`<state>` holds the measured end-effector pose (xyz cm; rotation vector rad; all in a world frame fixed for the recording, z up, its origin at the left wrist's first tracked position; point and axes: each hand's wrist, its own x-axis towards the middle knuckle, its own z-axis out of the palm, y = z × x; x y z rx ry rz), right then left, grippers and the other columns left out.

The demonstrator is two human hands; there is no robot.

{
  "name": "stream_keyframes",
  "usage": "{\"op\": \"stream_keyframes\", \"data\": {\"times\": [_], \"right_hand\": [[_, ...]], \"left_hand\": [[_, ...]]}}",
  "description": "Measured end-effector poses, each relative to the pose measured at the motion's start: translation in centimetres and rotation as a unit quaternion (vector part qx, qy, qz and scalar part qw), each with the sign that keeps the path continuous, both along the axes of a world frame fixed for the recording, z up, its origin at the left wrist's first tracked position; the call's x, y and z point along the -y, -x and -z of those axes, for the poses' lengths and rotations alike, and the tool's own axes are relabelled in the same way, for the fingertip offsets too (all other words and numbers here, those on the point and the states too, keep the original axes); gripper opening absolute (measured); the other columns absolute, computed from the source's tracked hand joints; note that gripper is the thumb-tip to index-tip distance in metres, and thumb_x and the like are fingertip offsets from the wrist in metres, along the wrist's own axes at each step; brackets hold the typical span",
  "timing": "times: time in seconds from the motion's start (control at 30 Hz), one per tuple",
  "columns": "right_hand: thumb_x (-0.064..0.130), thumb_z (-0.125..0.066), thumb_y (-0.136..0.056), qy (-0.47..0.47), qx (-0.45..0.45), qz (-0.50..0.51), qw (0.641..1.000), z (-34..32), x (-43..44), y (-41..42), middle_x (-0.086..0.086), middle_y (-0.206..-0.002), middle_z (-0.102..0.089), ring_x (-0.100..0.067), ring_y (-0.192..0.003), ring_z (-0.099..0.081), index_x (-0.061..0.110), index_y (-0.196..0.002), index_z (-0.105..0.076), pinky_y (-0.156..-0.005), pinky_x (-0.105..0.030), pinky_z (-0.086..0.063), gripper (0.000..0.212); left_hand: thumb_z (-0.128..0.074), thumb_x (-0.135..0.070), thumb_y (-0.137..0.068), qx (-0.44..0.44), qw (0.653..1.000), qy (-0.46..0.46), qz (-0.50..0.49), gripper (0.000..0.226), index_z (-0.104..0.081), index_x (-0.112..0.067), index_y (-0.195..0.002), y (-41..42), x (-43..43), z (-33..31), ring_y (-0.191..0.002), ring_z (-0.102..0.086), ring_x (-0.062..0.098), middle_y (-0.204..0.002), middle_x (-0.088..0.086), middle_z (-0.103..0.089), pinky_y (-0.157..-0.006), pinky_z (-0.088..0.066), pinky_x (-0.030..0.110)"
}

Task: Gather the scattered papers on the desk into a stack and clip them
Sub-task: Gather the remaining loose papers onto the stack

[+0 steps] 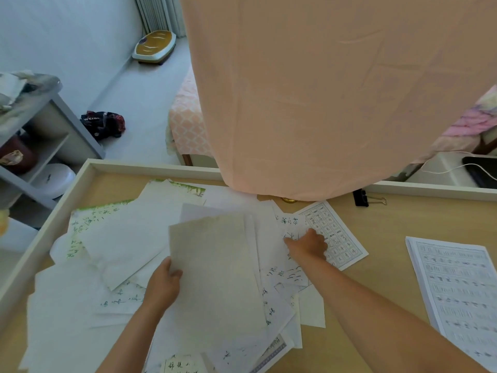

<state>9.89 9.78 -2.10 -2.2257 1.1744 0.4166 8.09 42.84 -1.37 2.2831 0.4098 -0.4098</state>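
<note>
Loose white papers (121, 238), several with handwriting, lie overlapped across the wooden desk (390, 224). My left hand (162, 284) grips the left edge of a greyish blank sheet (215, 270) that is lifted above the pile. My right hand (308, 244) reaches over the pile's right side, fingers curled down on a handwritten sheet (285, 273) beside a printed grid page (336, 232). A black binder clip (361, 198) lies at the desk's far edge. Another set of printed pages (457, 286) lies apart at the right.
A peach cloth (322, 90) hangs over the desk's far middle, hiding part of it. The desk has a raised white rim (150, 166). A shelf unit (40, 130) stands to the left on the floor. A small gold object (289, 200) peeks from under the cloth.
</note>
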Motion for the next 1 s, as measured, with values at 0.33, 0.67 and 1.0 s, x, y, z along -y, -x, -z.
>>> {"op": "stream_keyframes", "data": {"times": [0.33, 0.67, 1.0], "right_hand": [[0.047, -0.084, -0.069, -0.024, -0.026, 0.01, 0.999, 0.7, -1.2, -4.1, -0.015, -0.14, -0.033, -0.034, -0.128, -0.035, 0.02, -0.14, -0.035, -0.097, -0.051, -0.046, 0.09], [0.027, -0.074, -0.084, -0.061, 0.099, -0.029, 0.993, 1.4, -0.8, -3.5, 0.0, -0.102, -0.072, -0.022, -0.085, -0.066, 0.017, -0.097, -0.068, -0.068, -0.031, -0.052, 0.017], [0.011, -0.054, -0.099, 0.022, 0.244, -0.196, 0.949, -1.9, 4.4, 0.2, 0.006, -0.113, -0.071, -0.016, -0.103, -0.066, 0.019, -0.12, -0.072, -0.081, -0.026, -0.049, 0.028]], "left_hand": [[-0.057, -0.006, -0.087, -0.032, 0.993, -0.074, 0.084, 0.017, -0.057, -0.018, -0.1, -2.7, 1.5, 0.8, -0.077, -0.057, 0.019, -0.087, -0.002, -0.063, -0.062, -0.042, 0.031], [-0.053, -0.007, -0.095, -0.043, 0.989, -0.101, 0.103, 0.038, -0.051, -0.003, -0.133, -3.4, 1.5, 1.1, -0.12, -0.054, 0.033, -0.129, 0.016, -0.06, -0.084, -0.037, 0.031], [-0.064, -0.008, -0.089, 0.157, 0.943, -0.092, 0.279, 0.013, -0.064, -0.009, -0.101, -5.3, 4.2, -1.4, -0.114, -0.052, 0.027, -0.117, -0.002, -0.059, -0.087, -0.046, 0.034]]}}
